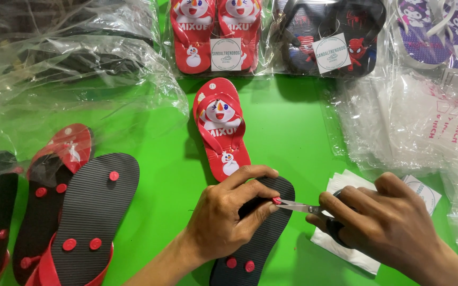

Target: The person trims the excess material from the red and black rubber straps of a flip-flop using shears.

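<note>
My left hand (229, 209) presses down on an upturned flip-flop (255, 241) with a black ribbed sole and red strap plugs, lying on the green table (149, 159). Its thumb and forefinger pinch the red toe plug (276, 200). My right hand (382, 222) holds small scissors (300, 207), whose blades meet at that plug. Just beyond lies the matching red flip-flop (221, 130), face up, with a cartoon snowman print.
Several upturned black-and-red flip-flops (86, 212) lie at the left. Bagged pairs sit along the back: red (213, 34), black (329, 37) and purple (436, 32). Crumpled clear bags (70, 69) lie at back left, a stack of flat bags (414, 122) at right, white paper tags (345, 182) under my right hand.
</note>
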